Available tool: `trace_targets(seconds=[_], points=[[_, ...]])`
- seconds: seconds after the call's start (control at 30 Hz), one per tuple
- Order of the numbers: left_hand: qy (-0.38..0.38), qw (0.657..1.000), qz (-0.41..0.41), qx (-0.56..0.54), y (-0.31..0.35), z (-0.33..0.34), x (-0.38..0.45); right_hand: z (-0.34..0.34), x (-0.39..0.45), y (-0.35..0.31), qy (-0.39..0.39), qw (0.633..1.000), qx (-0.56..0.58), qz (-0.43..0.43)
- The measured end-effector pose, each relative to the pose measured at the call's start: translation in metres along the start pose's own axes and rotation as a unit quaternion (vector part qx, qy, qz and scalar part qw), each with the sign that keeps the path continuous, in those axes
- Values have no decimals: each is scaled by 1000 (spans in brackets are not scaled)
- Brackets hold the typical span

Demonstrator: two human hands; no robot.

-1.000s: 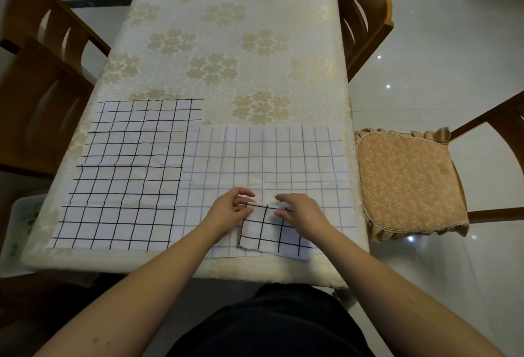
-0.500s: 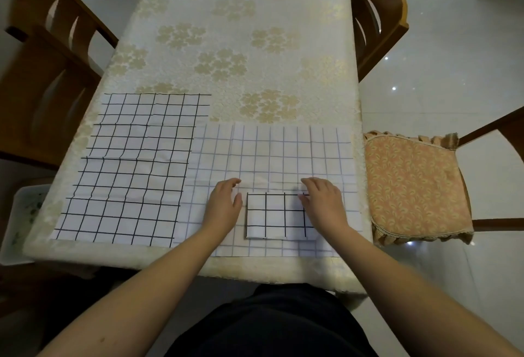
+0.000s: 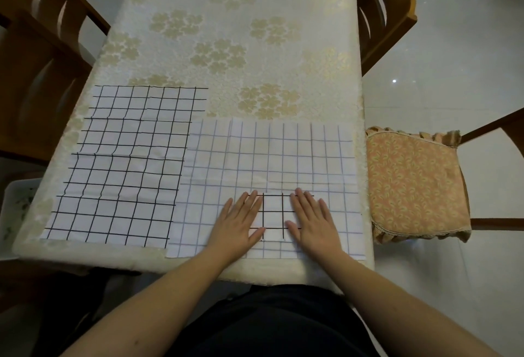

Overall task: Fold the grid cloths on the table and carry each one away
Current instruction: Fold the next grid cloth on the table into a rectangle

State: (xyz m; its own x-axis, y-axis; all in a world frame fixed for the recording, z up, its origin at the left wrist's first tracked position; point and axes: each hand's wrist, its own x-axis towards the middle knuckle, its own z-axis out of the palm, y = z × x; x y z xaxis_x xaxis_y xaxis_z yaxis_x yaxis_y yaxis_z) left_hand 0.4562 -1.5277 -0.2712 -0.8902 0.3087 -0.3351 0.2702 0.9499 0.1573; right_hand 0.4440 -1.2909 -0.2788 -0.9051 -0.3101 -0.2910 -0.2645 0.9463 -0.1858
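Hands, left (image 3: 239,223) and right (image 3: 313,222), grip released, press flat a small black-gridded folded cloth (image 3: 273,216).

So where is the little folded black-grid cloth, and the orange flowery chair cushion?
Little folded black-grid cloth (image 3: 273,216): head view, its bare middle between the hands.
Orange flowery chair cushion (image 3: 414,183): head view, middle of its top.

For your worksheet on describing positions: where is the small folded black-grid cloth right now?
In the head view, the folded black-grid cloth lies near the table's front edge on the pale blue-grid cloth, pressed flat between the left hand and right hand.
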Motion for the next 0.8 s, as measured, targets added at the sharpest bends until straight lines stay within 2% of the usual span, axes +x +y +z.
trace_targets(seconds=[0.13, 0.23, 0.3, 0.37, 0.43, 0.47, 0.53, 0.63, 0.7, 0.8], points=[[-9, 1000, -20, -13, -20, -3, -9, -11, -7, 29, -23, 1000, -4, 12], [-3, 1000, 1, 14, -34, -7, -13, -16, -3, 38, -35, 999, -12, -6], [0, 1000, 12, 18, -37, -13, -9, -20, 4, 38, -8, 1000, -10, -15], [19, 1000, 8, 2, -38, -21, -2, -27, 11, 37, 57, 998, 0, -25], [45, 998, -8, -42, -36, -33, 10, -34, 21, 34, 106, 994, 6, -36], [50, 996, -25, -68, -35, -40, 18, -40, 26, 32, 106, 994, 8, -35], [46, 994, -53, -83, -33, -55, 34, -52, 37, 28, 61, 998, 4, -19], [-24, 997, -55, -57, -30, -72, 52, -66, 55, 24, -26, 1000, -17, 4], [-64, 997, -37, -32, -30, -76, 59, -73, 64, 22, -59, 998, -35, 0], [-73, 997, -24, 0, -30, -80, 66, -78, 73, 21, -87, 995, -48, -5]])
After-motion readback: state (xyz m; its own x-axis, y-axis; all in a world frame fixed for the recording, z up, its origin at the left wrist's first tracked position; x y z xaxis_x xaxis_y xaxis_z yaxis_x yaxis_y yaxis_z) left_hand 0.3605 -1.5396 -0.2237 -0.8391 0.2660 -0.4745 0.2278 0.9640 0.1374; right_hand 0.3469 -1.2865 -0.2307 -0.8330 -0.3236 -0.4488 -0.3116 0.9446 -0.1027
